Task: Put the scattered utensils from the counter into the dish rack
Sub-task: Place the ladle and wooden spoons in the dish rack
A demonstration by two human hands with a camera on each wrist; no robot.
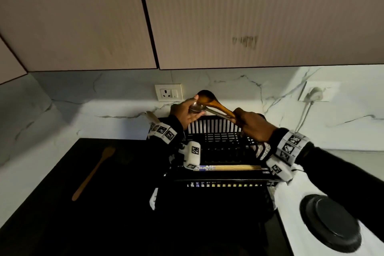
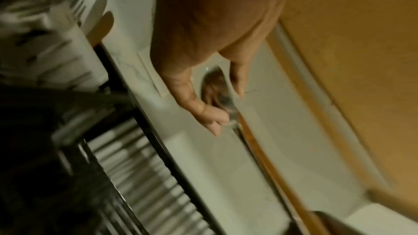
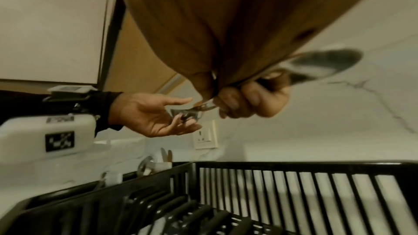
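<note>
My right hand [image 1: 239,117] grips the handles of two utensils together above the black dish rack [image 1: 220,180]: a dark wooden spoon [image 1: 206,97] and a metal spoon [image 1: 196,107]. Both bowls point left toward the wall. My left hand [image 1: 197,106] holds the metal spoon's bowl between thumb and fingers, palm up in the right wrist view [image 3: 181,113]. The left wrist view shows the shiny bowl [image 2: 217,87] between the thumb and fingers. A light wooden spatula [image 1: 93,174] lies on the dark counter at the left. Chopsticks [image 1: 228,167] lie along the rack's front.
A white utensil cup [image 3: 162,165] with cutlery hangs at the rack's left end. A wall socket [image 1: 168,92] sits behind the hands, and a plugged-in cable [image 1: 314,92] at the right. A round black lid [image 1: 330,220] rests on the white counter, lower right. Cabinets hang overhead.
</note>
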